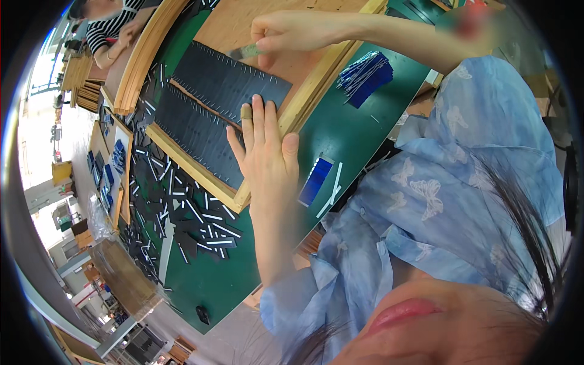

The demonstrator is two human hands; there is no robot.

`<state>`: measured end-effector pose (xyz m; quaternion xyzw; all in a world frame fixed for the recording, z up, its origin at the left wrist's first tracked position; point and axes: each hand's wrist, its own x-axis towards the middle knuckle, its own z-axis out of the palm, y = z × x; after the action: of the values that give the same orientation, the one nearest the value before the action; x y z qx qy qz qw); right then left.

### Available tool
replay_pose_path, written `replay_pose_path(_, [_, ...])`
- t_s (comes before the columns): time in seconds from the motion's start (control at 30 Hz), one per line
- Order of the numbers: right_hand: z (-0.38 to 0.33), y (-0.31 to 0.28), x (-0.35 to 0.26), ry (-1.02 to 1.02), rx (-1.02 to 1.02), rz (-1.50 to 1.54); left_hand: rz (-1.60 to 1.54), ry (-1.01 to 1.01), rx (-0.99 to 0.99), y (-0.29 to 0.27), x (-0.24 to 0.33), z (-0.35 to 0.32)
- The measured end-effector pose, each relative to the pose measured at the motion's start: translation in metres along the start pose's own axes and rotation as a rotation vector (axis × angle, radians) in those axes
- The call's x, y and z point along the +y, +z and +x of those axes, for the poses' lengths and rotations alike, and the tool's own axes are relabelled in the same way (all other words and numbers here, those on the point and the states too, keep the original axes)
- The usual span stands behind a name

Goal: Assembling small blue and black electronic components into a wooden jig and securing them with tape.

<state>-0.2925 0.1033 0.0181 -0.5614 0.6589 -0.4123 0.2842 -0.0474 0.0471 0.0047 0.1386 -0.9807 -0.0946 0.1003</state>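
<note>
My left hand (266,157) lies flat, palm down, on the near corner of a wooden-framed tray (201,176). One finger wears a tan wrap. It holds nothing. The tray carries two dark panels (225,79) made of rows of black strips with small white tips. My right hand (292,30) reaches in from the upper right and pinches a small pale greenish piece (249,52) just above the far dark panel.
The tray sits on a green table (340,128). Loose black and white strips (188,213) are heaped left of it. A stack of blue strips (365,73) and a small blue plate (315,181) lie to the right. A person in a striped top (109,30) works at the far left.
</note>
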Motion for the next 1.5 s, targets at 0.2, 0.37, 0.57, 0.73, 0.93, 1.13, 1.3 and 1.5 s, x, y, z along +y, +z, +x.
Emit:
replay_pose_path(0.2, [-0.014,-0.007,-0.022,-0.086,0.012,0.096,0.074,-0.063,0.084,-0.005,-0.003,-0.008])
replay_pose_path(0.37, [-0.032,0.026,-0.052,-0.035,0.595,-0.002,-0.162,-0.341,0.696,-0.022,-0.031,-0.081])
replay_pose_path(0.57, [-0.049,-0.001,-0.04,-0.066,0.274,0.561,0.381,-1.132,0.605,0.012,-0.119,-0.192])
replay_pose_path(0.73, [-0.061,0.012,-0.065,-0.051,0.215,0.165,0.374,-0.944,0.401,0.025,-0.154,-0.227])
replay_pose_path(0.93, [-0.069,0.008,-0.047,-0.152,0.272,0.199,0.251,-0.963,0.421,0.019,-0.219,-0.181])
replay_pose_path(1.13, [-0.081,-0.002,-0.04,-0.028,0.263,0.218,0.296,-0.94,0.563,0.007,-0.226,-0.178])
replay_pose_path(1.3, [-0.074,0.009,-0.043,-0.193,0.181,0.189,-0.235,-0.942,0.862,-0.032,-0.174,-0.156])
replay_pose_path(1.5, [-0.058,0.058,-0.089,-0.311,-0.18,0.203,-0.943,-0.514,0.731,-0.051,-0.006,-0.1])
